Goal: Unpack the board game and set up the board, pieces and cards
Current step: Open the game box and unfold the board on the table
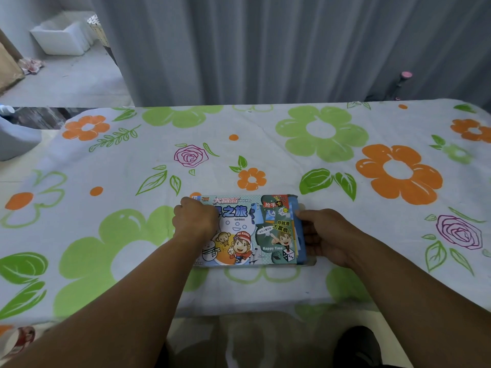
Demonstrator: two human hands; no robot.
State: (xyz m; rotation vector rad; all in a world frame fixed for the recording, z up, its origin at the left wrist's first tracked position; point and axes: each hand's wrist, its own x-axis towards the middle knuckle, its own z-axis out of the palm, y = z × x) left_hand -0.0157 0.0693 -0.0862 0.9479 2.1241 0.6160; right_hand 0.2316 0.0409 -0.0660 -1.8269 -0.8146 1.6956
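Note:
A colourful board game box (255,235) with cartoon figures and dice on its lid lies flat on the flowered tablecloth (292,155), near the table's front edge. My left hand (195,217) lies with curled fingers on the box's upper left corner. My right hand (322,236) holds the box's right end, where a blue inner part (300,235) sticks out past the printed lid. The box's contents are hidden.
The tablecloth carries green and orange flower prints. Grey curtains (292,49) hang right behind the table. A white bin (61,38) stands on the floor at the far left, and a grey container (16,139) stands beside the table's left edge.

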